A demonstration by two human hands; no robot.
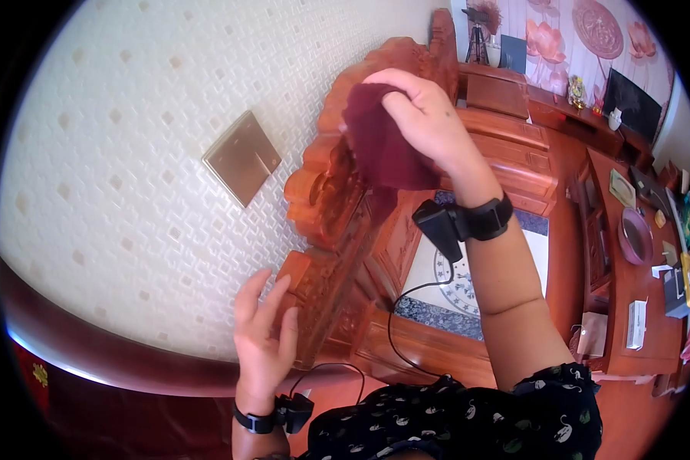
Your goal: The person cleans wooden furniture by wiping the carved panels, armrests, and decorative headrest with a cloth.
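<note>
My right hand [422, 115] grips a dark red cloth [387, 153] against the carved wooden backrest [326, 188], close to its scrolled top edge. Part of the cloth hangs below the hand and covers some of the carving. Lower down, my left hand [264, 330] has its fingers spread and holds nothing. Its fingertips are beside the lower step of the backrest [295, 272]; whether they touch the wood I cannot tell. Each wrist wears a black strap with a small box, and the right wrist's box [439, 228] trails a cable.
A gold wall switch plate [241, 159] sits on the patterned wall left of the backrest. On the right, a long wooden table [629, 322] carries a pink basin [636, 236], a white box [636, 324] and other items. A television [632, 103] stands at the back.
</note>
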